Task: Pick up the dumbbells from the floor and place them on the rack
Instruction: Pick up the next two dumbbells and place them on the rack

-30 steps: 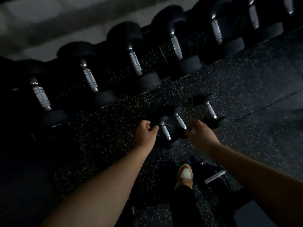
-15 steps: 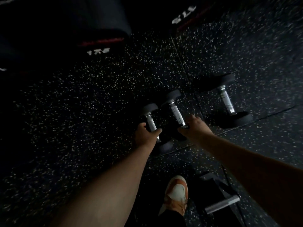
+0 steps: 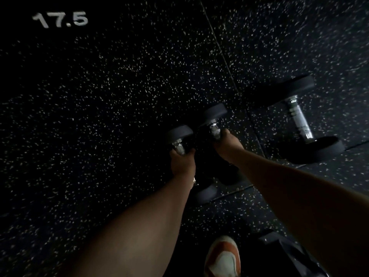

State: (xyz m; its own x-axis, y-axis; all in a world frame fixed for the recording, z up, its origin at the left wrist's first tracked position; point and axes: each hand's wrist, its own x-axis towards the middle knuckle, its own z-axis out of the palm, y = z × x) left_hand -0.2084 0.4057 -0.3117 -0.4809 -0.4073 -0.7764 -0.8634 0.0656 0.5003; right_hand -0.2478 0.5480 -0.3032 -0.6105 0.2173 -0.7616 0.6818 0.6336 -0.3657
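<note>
Two small black dumbbells with chrome handles lie side by side on the speckled rubber floor. My left hand (image 3: 182, 163) is closed around the handle of the left dumbbell (image 3: 178, 134); its near head (image 3: 206, 193) shows below my wrist. My right hand (image 3: 227, 143) is wrapped around the handle of the right dumbbell (image 3: 214, 113), whose near head is hidden under my forearm. A larger dumbbell (image 3: 299, 120) rests on the floor to the right, untouched. The rack is out of view except for a dark edge marked 17.5 (image 3: 60, 20).
My orange and white shoe (image 3: 222, 258) stands at the bottom centre. A dark piece of equipment (image 3: 283, 248) lies beside it at the bottom right. A floor-mat seam (image 3: 219, 48) runs diagonally from the top centre toward the dumbbells.
The view has dropped closer to the floor and the rack has slid out of the top. Both hands went from reaching over the small dumbbells to closing on their handles.
</note>
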